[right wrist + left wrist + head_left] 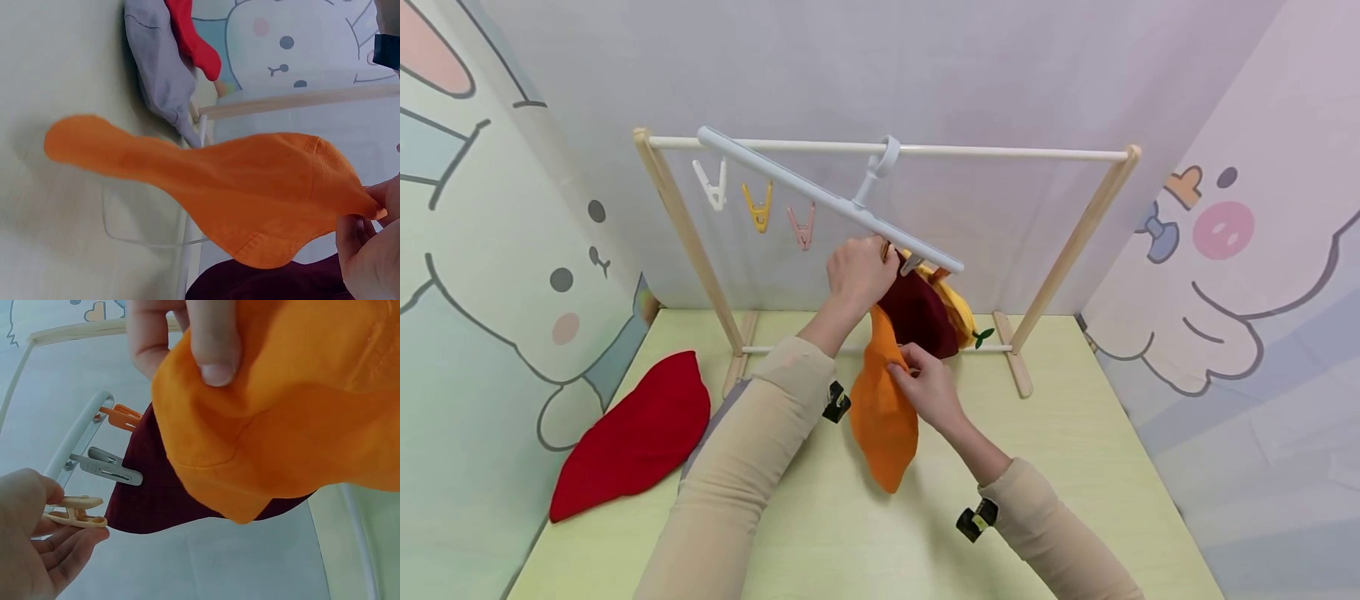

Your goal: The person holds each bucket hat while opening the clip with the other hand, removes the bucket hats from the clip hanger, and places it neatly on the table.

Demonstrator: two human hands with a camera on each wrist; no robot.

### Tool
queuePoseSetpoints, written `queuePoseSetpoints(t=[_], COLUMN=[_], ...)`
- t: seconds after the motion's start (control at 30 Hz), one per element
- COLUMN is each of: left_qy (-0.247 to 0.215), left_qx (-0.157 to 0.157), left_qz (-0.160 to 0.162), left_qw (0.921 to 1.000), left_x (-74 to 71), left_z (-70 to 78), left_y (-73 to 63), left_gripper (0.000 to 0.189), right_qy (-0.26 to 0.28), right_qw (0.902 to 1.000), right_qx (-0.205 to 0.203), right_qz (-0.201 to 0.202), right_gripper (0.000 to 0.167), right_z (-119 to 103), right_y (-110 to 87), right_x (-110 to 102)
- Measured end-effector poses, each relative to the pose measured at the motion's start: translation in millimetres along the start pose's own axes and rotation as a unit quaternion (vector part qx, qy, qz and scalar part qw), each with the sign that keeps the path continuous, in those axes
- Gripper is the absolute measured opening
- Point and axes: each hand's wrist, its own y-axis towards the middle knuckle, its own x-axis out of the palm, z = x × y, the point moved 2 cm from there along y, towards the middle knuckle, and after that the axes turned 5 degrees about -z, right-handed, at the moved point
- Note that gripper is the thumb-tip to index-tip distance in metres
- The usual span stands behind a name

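My left hand (862,271) is up under the hanger, pinching a peach-coloured clip (76,512) between thumb and fingers, as the left wrist view shows. My right hand (928,387) pinches the edge of an orange fabric hat (883,417), which hangs down above the table. Behind it, a maroon hat (917,312) hangs from the lowered right end of the tilted light blue hanger (820,193). A grey clip (109,467) and an orange clip (123,417) grip the maroon hat's edge. A yellow hat (958,310) with a green leaf hangs just beyond.
The hanger hooks over the white rod (1000,152) of a wooden-legged rack (1075,242). White (713,190), yellow (758,210) and pink (802,228) clips dangle at its raised left side. A red hat (636,437) lies on the table's left, beside a grey hat (156,59).
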Motion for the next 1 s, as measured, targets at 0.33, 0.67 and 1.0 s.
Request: queuePoseSetpoints(t=[0.33, 0.67, 1.0], left_qy=[0.011, 0.005, 0.006], left_qx=[0.004, 0.006, 0.006], left_qz=[-0.02, -0.025, -0.028], left_qw=[0.9997, 0.9996, 0.9996], left_x=[-0.2, -0.3, -1.6], left_z=[-0.5, -1.8, -2.4], left_y=[-0.7, 0.0, 0.3], left_gripper=[0.028, 0.028, 0.03], right_qy=[0.004, -0.018, -0.003], right_qw=[0.9994, 0.9986, 0.9973], right_qx=[0.011, 0.008, 0.014], right_qz=[-0.032, -0.049, -0.072], right_gripper=[0.009, 0.008, 0.009], right_z=[0.9, -3.1, -5.2], right_y=[-1.5, -3.0, -2.2], right_x=[7.9, 16.3, 29.3])
